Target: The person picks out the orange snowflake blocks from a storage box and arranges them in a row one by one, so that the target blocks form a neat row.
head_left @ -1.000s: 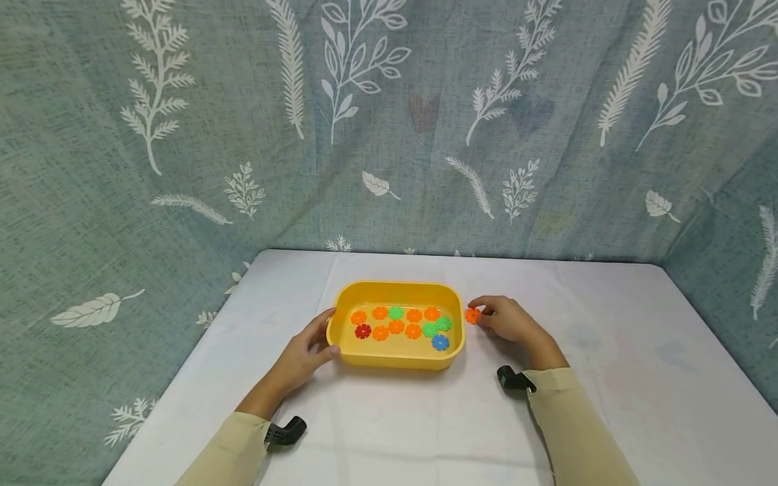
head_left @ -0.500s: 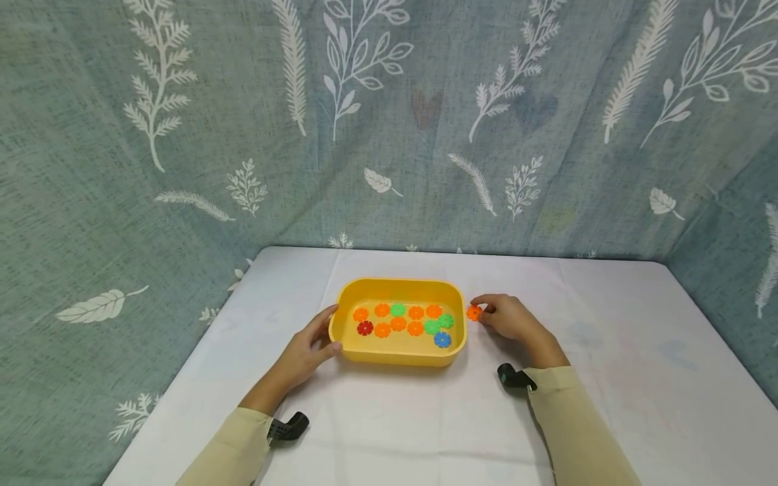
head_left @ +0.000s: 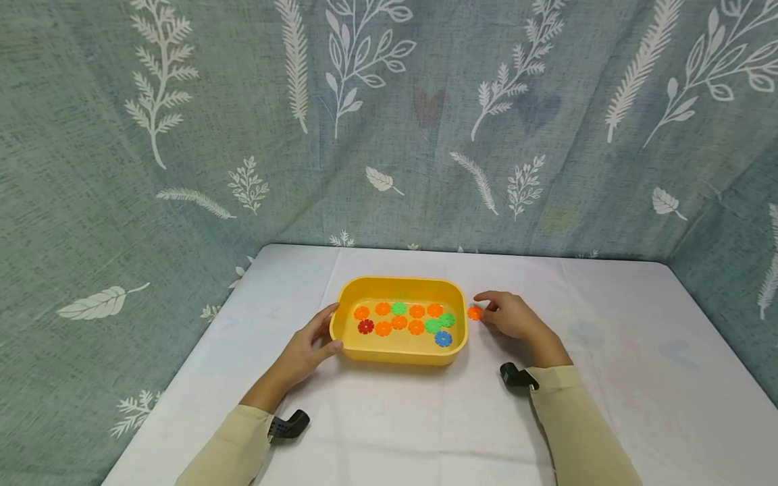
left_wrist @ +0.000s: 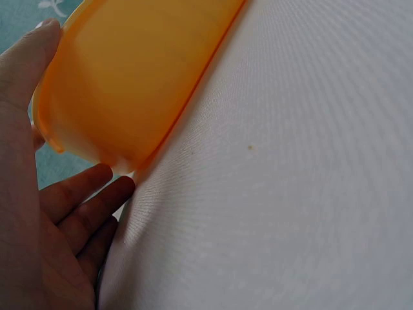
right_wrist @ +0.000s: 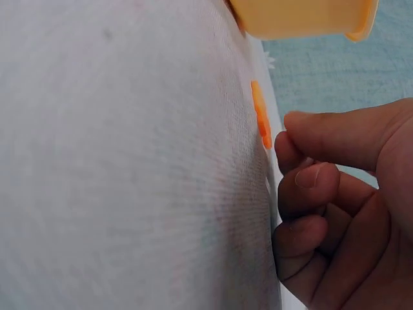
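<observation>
A yellow plastic tray (head_left: 398,356) stands on the table with several flower-shaped notched discs lying inside. My left hand (head_left: 304,351) holds its left end, the thumb at the near corner and the fingers around the side. In the left wrist view, the thumb (left_wrist: 40,51) touches the tray's rim while other fingers (left_wrist: 87,206) lie by its base. Just outside the tray's right end, an orange notched disc (head_left: 474,312) lies flat on the cloth. My right hand (head_left: 513,317) is beside this disc, index finger and thumb apart; the right wrist view shows a small gap between fingertips and the disc (right_wrist: 261,115).
Inside the tray are orange discs (head_left: 398,322), a red one (head_left: 366,327), green ones (head_left: 446,320) and a blue one (head_left: 443,339). White cloth (head_left: 389,418) covers the table. A leaf-patterned curtain (head_left: 365,202) hangs behind it.
My right fingers have let go of the orange disc, which they pinched earlier and which now lies flat on the table. The left hand keeps its hold on the tray.
</observation>
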`<state>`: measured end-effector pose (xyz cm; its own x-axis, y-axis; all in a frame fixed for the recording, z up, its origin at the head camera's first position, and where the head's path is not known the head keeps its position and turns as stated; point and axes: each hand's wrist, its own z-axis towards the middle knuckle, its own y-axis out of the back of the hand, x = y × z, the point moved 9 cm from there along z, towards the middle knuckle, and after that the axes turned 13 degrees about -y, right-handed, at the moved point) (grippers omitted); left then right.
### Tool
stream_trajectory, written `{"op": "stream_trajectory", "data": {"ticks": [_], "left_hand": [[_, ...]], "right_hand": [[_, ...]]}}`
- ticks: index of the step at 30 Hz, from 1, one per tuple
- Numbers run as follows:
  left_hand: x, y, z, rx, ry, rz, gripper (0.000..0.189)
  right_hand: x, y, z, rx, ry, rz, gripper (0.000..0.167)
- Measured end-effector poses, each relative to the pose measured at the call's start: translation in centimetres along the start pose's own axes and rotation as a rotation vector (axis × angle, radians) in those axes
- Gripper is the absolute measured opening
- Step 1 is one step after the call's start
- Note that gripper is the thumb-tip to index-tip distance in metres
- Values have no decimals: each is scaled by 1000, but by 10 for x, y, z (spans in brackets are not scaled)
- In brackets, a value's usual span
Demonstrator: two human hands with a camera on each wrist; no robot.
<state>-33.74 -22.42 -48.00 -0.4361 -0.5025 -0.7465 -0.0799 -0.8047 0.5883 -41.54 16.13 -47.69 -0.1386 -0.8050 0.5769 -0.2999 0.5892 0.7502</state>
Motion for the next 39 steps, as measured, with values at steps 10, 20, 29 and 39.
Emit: {"op": "stream_trajectory", "data": {"ticks": [10,20,29,39], "left_hand": [[3,3,-2,-7,2,16,77],[0,9,-1,-1,-4,24,76],[-3,8,1,4,13,12,75],[0,2,2,6,28,-12,76]], "right_hand": [[14,10,-12,-11,31,20,40],[51,16,-29,-49,126,108,35],[77,20,-45,-127,241,133,30],[106,3,-45,-93,306,-15,29]]}}
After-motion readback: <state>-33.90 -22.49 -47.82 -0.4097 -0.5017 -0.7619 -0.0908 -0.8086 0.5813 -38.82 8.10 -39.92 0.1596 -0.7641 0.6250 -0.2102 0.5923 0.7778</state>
